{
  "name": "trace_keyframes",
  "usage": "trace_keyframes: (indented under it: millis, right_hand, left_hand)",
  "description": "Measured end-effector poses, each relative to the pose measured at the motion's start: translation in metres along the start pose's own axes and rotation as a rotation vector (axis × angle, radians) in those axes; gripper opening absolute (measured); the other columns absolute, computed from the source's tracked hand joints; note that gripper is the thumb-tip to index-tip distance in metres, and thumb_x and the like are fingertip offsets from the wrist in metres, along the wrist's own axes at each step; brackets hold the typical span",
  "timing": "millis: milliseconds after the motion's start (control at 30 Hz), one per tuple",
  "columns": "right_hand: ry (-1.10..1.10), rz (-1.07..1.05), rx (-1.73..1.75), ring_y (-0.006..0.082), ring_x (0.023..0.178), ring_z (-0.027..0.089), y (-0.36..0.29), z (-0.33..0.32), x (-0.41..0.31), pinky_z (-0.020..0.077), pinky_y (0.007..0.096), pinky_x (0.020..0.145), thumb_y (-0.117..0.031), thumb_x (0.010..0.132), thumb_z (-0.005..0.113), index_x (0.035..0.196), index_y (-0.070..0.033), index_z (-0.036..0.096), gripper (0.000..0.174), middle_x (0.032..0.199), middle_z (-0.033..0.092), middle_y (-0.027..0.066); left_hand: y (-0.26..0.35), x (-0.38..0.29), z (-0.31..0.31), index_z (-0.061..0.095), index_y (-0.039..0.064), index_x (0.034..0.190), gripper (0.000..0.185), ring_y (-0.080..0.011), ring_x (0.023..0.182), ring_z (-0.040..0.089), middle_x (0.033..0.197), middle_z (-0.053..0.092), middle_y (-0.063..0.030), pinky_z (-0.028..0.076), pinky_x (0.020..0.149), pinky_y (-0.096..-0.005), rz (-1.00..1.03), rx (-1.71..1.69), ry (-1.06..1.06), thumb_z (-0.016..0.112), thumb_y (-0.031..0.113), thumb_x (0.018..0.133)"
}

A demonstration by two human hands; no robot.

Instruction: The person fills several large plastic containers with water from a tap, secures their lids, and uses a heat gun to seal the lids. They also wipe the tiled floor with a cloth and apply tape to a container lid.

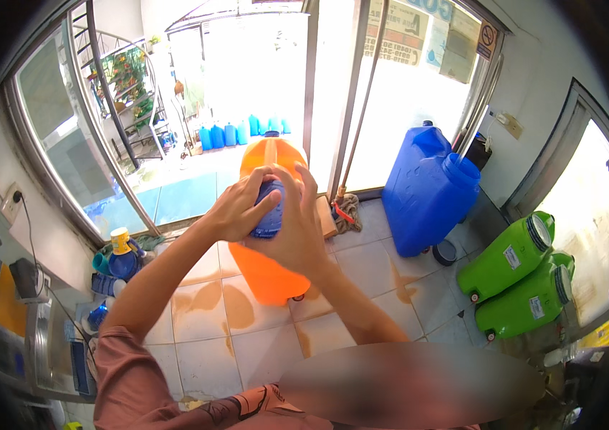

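An orange plastic jerrycan (269,274) stands on the tiled floor before me, with a small dark cap (271,133) at its far end. Over its wide mouth sits a ribbed blue screw lid (268,215). My left hand (237,207) grips the lid from the left, thumb across its top. My right hand (299,223) wraps around the lid's right side, fingers bent over it. The two hands meet at the far edge of the lid. The jerrycan's rim beneath the lid is hidden by the hands.
A blue jerrycan (428,199) stands uncapped by the glass door, a dark round lid (445,252) beside it. Two green jerrycans (503,263) are at the right. A mop head (348,212) rests behind. Blue containers (224,135) line up outside. A yellow mug (120,240) and bottles lie left.
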State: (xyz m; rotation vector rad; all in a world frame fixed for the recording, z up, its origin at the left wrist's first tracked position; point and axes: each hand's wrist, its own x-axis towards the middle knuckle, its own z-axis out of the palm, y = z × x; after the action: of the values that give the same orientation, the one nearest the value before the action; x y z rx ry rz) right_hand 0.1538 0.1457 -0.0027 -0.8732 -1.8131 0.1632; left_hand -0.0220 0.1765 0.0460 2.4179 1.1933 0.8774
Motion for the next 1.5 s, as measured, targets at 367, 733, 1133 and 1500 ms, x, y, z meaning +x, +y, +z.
trace_keyframes:
  millis: [367,733,1133,1500]
  right_hand:
    - [0.544,0.153,-0.021,0.0473,0.144,0.037,0.088,0.123,-0.175,0.041,0.0586,0.112,-0.076,0.072,0.078,0.155,0.005,0.027,0.127,0.153,0.035,0.0311]
    - [0.671,0.094,-0.128,0.0456,0.134,0.05,0.193,0.192,-0.079,0.0424,0.0568,0.111,-0.08,0.07,0.076,0.151,0.005,0.035,0.124,0.147,0.047,0.0295]
    - [-0.891,0.017,-0.234,0.034,0.149,0.034,0.253,0.116,-0.17,0.0245,0.056,0.122,-0.08,0.073,0.07,0.149,-0.003,0.044,0.112,0.156,0.042,0.0159]
    - [-0.84,0.025,-0.199,0.0321,0.154,0.028,0.256,0.127,-0.185,0.0159,0.0573,0.125,-0.088,0.073,0.059,0.151,-0.002,0.045,0.117,0.16,0.04,0.0142]
  left_hand:
    - [-0.026,0.085,0.0,0.04,-0.013,0.142,0.058,-0.0268,0.109,0.068,0.121,0.063,-0.0234,0.059,0.085,-0.0408,-0.828,-0.488,-0.052,0.052,0.033,0.108]
    - [-0.111,0.186,0.003,0.054,-0.017,0.115,0.048,-0.0303,0.097,0.07,0.104,0.068,-0.0266,0.055,0.085,-0.0396,-0.579,0.223,0.005,0.053,0.03,0.107]
    - [-0.244,0.034,0.094,0.034,-0.007,0.151,0.1,-0.0327,0.145,0.038,0.153,0.041,-0.0213,0.029,0.121,-0.0448,-0.269,-0.469,0.678,0.066,0.066,0.092]
    - [-0.383,0.059,0.174,0.056,-0.005,0.125,0.095,-0.0171,0.11,0.057,0.12,0.061,-0.01,0.048,0.092,-0.0354,-0.158,-0.665,0.907,0.048,0.083,0.092]
